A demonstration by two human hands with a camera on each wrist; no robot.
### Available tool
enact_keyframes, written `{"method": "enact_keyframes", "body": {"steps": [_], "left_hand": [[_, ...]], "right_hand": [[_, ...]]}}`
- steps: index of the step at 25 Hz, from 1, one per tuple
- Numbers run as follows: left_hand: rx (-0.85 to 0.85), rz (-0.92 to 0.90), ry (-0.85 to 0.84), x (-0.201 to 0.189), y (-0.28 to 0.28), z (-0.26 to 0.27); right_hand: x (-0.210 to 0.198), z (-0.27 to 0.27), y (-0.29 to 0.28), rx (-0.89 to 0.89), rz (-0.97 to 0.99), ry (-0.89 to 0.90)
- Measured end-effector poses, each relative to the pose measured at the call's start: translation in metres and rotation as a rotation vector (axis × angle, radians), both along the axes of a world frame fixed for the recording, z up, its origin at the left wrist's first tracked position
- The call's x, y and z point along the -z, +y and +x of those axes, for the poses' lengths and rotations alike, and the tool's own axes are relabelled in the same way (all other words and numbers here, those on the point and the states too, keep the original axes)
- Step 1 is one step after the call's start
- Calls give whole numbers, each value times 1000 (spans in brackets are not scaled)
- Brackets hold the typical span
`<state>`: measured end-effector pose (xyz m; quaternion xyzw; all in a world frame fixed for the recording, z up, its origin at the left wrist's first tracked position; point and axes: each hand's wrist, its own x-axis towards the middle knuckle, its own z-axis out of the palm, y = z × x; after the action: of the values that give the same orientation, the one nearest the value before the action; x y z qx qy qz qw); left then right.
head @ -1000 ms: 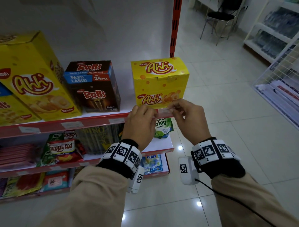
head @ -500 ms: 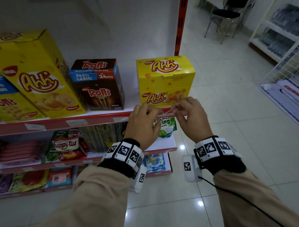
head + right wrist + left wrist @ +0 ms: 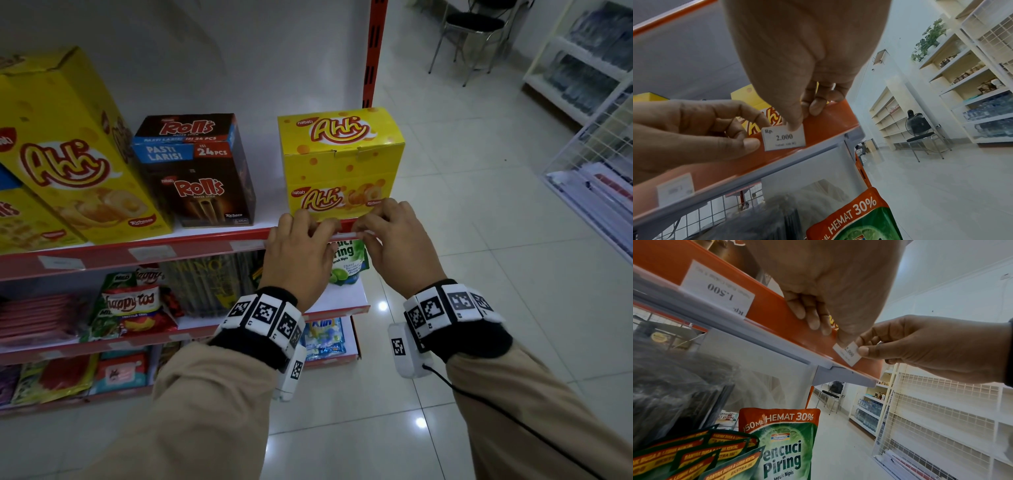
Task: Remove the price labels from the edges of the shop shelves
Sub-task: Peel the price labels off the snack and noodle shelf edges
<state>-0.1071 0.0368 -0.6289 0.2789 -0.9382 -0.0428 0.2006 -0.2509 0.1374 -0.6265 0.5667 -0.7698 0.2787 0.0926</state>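
Observation:
A small white price label (image 3: 784, 138) printed "Rp. 2.000" sits on the red shelf edge (image 3: 205, 240) below a yellow Ahh box (image 3: 342, 164). In the head view only a thin strip of the label (image 3: 347, 235) shows between my hands. My left hand (image 3: 317, 230) curls over the edge and its thumb (image 3: 750, 144) pinches the label's left end. My right hand (image 3: 375, 224) pinches the other end, its thumb (image 3: 863, 351) on the label's face (image 3: 847, 353). More labels (image 3: 150, 253) remain along the edge to the left, among them a "1.500" label (image 3: 719, 290).
A brown Rolls box (image 3: 198, 171) and a big yellow Ahh box (image 3: 68, 161) stand on the same shelf. Snack bags and a green dish-soap pouch (image 3: 781, 447) fill the shelf below. Tiled floor, a chair (image 3: 476, 31) and white wire racks (image 3: 589, 154) lie to the right.
Both hands stay at the same spot on the shelf edge and have closed in slightly around the label. The view has drifted a little.

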Motion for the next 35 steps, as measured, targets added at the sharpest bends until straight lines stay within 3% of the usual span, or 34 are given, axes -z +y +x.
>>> {"method": "enact_keyframes", "body": {"steps": [10,29,35], "left_hand": [[-9,-34,-24,1,1,3],[6,-16,-74,-1,4,9],[88,-55,-180,-13,-4,28]], "right_hand": [[1,4,-1,31,14,72],[4,8,5,44,-7,12],[3,26,1,159,14,96]]}}
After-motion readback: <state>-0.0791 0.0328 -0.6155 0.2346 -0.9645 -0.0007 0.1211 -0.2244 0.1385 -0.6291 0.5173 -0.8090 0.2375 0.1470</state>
